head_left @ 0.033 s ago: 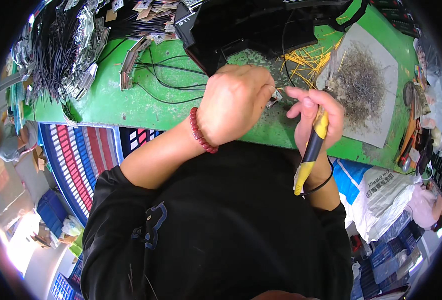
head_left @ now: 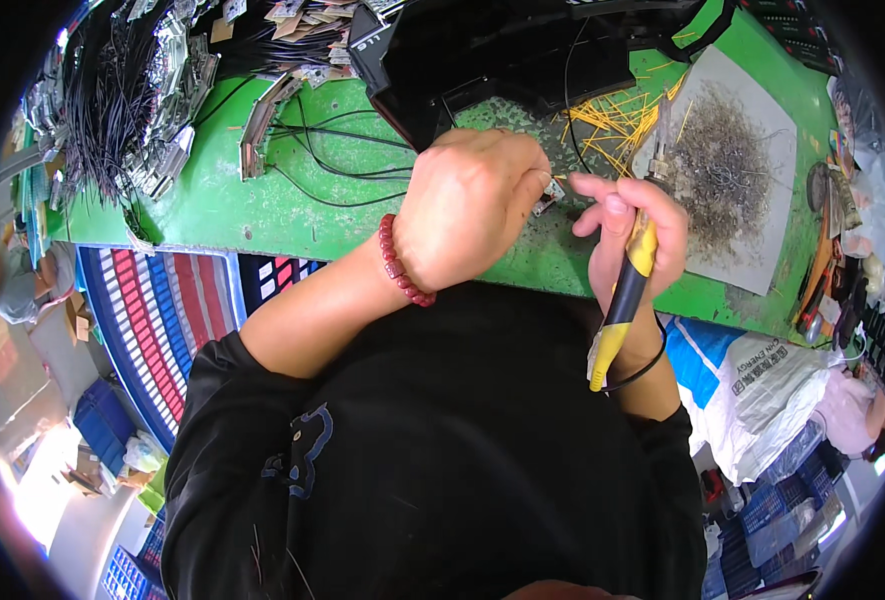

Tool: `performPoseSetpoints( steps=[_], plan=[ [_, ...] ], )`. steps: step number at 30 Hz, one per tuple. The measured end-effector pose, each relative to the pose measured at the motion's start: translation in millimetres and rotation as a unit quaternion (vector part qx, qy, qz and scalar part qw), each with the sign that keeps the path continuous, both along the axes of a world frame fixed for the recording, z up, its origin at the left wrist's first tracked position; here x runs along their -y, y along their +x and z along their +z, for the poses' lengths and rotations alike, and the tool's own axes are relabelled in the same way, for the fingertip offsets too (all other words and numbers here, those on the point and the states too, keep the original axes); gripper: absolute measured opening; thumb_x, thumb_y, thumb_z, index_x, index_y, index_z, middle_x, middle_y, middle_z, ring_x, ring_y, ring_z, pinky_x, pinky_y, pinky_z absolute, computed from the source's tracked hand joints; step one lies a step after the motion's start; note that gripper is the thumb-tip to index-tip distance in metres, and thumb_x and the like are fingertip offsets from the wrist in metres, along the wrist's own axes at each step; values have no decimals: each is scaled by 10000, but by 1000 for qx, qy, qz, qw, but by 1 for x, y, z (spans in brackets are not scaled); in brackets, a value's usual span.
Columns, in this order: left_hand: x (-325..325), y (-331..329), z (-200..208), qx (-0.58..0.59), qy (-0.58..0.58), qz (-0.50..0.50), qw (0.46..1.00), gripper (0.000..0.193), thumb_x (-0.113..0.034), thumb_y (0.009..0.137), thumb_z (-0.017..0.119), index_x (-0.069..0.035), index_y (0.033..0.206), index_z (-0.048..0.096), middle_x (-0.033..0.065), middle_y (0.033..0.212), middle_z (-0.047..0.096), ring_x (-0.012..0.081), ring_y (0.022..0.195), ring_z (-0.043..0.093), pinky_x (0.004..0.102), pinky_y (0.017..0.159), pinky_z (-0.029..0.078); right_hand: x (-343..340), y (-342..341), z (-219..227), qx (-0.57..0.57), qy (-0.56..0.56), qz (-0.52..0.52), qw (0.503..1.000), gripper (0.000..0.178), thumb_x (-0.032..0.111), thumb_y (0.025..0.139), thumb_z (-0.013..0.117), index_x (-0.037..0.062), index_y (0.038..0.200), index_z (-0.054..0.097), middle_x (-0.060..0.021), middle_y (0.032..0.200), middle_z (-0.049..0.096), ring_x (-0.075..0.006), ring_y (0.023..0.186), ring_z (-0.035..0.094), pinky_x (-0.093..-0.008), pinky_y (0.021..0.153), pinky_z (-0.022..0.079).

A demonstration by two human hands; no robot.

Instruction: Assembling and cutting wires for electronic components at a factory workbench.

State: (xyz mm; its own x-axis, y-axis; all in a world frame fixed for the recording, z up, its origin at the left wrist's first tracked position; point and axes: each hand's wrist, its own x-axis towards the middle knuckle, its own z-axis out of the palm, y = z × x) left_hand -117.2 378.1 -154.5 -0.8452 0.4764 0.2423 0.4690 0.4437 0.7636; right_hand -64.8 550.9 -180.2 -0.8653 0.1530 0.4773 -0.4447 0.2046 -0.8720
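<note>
Next to nothing has moved since the earlier frame; at most the right hand and its iron have shifted a hair. Left hand [head_left: 474,200]: back up, over the green table [head_left: 252,215], fingers bunched and pinching a small part [head_left: 549,200], metallic, mostly hidden. It pokes out at the fingertips, just beside the right hand's extended finger; can't tell if those touch. Right hand [head_left: 612,240]: wrapped round the yellow-and-black handle of a soldering iron [head_left: 626,295], other fingertips spread toward the left hand. Iron slants, metal end up and away from the person, over the near-left edge of a pale sheet [head_left: 772,240] with dark debris [head_left: 727,170] on it. Yellow wires [head_left: 617,125] lie loose left of the sheet. Black case [head_left: 502,60] stands behind the hands. Left side: black wires [head_left: 362,205] on the table, small stack of strips [head_left: 257,140], big wire bundle [head_left: 112,100] farther left. Red bracelet [head_left: 394,268], left wrist.
</note>
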Motion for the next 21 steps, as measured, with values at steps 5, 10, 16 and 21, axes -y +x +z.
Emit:
performPoseSetpoints(
  steps=[5, 10, 16, 21],
  plan=[
    [0, 0, 0, 1, 11, -5, 1000, 54, -51, 836, 651, -1, 836, 629, 131, 784, 649, 333, 734, 625, 388, 668, 486, 1, 2, -3, 1, 0, -12, 1000, 166, -2, 932, 592, 12, 1096, 571, -161, 887, 721, -102, 562, 601, -215, 505, 499],
    [1, 0, 1, -1, 4, -8, 1000, 56, -50, 836, 651, 3, 838, 635, 132, 794, 655, 332, 743, 630, 387, 676, 491, 0, 2, -4, -2, 26, -14, 1000, 165, -2, 917, 615, 15, 1078, 581, -144, 877, 726, -105, 580, 618, -215, 512, 511],
    [1, 1, 0, 4, 3, -13, 1000, 55, -51, 838, 650, 2, 841, 639, 134, 792, 655, 332, 740, 630, 387, 676, 492, 0, 3, -7, -18, 39, -15, 999, 174, -8, 904, 628, 17, 1069, 581, -144, 872, 728, -107, 579, 627, -220, 507, 516],
    [1, 0, 2, 4, 12, -9, 1000, 58, -52, 839, 651, 4, 839, 636, 138, 782, 650, 332, 734, 630, 382, 669, 491, 0, 3, -9, -32, 31, -24, 999, 155, -17, 899, 623, 5, 1048, 585, -159, 877, 729, -107, 553, 621, -223, 510, 517]
  ],
)
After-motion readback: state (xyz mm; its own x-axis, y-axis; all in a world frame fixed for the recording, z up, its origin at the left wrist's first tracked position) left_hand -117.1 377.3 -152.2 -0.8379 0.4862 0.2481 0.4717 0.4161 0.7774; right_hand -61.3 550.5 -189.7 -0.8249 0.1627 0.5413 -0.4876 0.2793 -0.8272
